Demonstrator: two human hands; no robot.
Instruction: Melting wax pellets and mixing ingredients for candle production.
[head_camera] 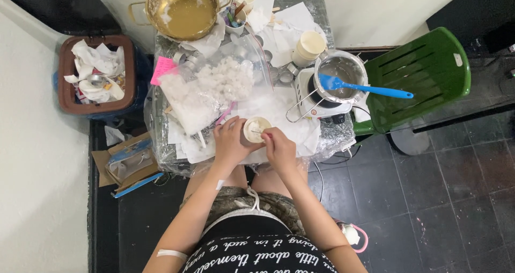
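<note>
Brown bin point(96, 74) sitting at nine o'clock, stuffed with crumpled paper. Lying next on the table point(322, 15), a clear bag point(209, 88) of white flakes, with a brass pot point(182, 9) at twelve o'clock. Cupping the small cream cup point(256, 129) at table centre, left hand point(229, 141) wrapping its side, fingers closed round it. Pinching a thin stick point(257, 131) across the cup's mouth, right hand point(279, 148), fingertips together; hands nearly touching. Likely handling light and thin-walled, easily dented, contents perhaps spillable; best gripping low round the side wall, keeping upright. Resting at two o'clock, a metal pitcher point(343, 71) on a small hotplate point(316, 98), blue spatula point(365, 86) lying across. Standing farthest right, a green chair point(424, 74).
</note>
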